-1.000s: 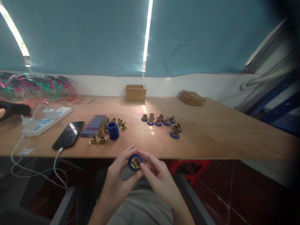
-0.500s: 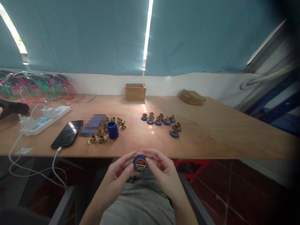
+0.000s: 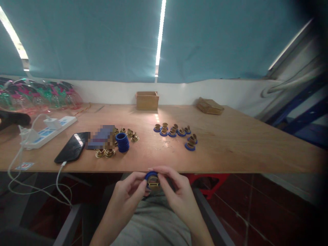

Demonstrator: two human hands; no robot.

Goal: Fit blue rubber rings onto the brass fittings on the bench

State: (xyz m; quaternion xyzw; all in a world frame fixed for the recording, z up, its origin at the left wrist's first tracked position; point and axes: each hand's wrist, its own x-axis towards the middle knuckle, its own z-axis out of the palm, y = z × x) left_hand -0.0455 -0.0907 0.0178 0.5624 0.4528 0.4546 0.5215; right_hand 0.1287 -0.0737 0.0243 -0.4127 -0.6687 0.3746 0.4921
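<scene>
Between my two hands, just off the table's front edge and above my lap, is a brass fitting with a blue ring [image 3: 153, 183] around it. My left hand [image 3: 130, 193] pinches its left side between thumb and fingers. On the right side, my right hand [image 3: 174, 188] grips it the same way, with fingers along the far rim. Beyond them, a stack of blue rings [image 3: 122, 142] stands on the table beside several loose brass fittings [image 3: 105, 153]. Farther right sit several brass fittings with blue rings [image 3: 181, 132], their round flaps tilted up.
A phone [image 3: 73, 147] on a charging cable and a blurred-out flat object [image 3: 101, 136] lie at left. Behind them is a power strip [image 3: 51, 132]. A cardboard box [image 3: 147, 101] and a folded brown packet [image 3: 210, 106] rest at the back. Thin loops of wire or thread [image 3: 164, 145] lie mid-table.
The held fitting has tilted, so its brass part faces differently under the blue ring. My left fingers have curled in more, and both hands have shifted slightly lower.
</scene>
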